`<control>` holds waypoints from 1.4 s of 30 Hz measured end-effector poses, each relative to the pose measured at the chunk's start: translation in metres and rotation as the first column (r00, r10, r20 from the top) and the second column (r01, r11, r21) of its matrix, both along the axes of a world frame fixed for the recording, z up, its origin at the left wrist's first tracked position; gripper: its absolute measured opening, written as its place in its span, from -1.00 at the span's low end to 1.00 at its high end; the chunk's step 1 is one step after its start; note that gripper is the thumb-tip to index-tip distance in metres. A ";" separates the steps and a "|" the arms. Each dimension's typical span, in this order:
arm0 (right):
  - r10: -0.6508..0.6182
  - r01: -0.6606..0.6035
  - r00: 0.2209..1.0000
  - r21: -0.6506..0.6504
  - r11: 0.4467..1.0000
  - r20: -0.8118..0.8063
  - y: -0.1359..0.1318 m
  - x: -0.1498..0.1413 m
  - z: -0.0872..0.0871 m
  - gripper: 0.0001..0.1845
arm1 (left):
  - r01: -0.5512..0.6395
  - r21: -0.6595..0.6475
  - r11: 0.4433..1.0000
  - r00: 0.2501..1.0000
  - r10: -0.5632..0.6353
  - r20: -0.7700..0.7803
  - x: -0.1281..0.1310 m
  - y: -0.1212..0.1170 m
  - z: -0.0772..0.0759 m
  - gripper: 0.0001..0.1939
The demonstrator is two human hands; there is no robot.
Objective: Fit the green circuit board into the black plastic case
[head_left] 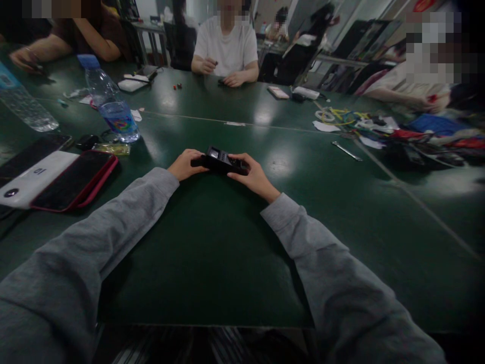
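Note:
A small black handheld device (222,161) with a little screen and buttons on its face is held between my two hands, a little above or on the green table; which of the two I cannot tell. My left hand (185,164) closes around its left end, thumb along the near side. At the right end, my right hand (253,174) grips it with fingers over the top and thumb below. The screen shows a pale patch too small to read. My fingers hide both ends of the device.
To the left stand a water bottle (117,119) and another bottle (32,108), near a phone in a red case (76,179) and a white power bank (41,177). At right lie a wrench (346,151) and a heap of cables (348,119). Several people sit around the green table (204,253).

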State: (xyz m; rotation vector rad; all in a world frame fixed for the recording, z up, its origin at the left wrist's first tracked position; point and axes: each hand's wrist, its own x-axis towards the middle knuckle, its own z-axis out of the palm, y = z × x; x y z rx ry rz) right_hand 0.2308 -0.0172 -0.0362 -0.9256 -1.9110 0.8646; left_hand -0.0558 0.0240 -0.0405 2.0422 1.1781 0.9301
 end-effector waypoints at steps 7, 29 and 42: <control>-0.008 0.008 1.000 -0.010 1.000 -0.028 0.000 0.000 0.000 -0.42 | 0.029 -0.080 0.996 0.998 -0.025 0.049 0.001 -0.001 0.005 -0.67; 0.003 -0.003 0.999 -0.013 1.000 -0.043 0.000 0.001 -0.002 -0.43 | 0.067 -0.143 0.987 0.997 -0.061 0.051 -0.002 -0.001 0.002 -0.58; -0.018 0.014 0.996 -0.040 0.999 -0.082 -0.001 0.001 0.003 -0.41 | 0.053 -0.097 0.994 0.995 -0.061 -0.082 -0.002 -0.002 0.005 -0.51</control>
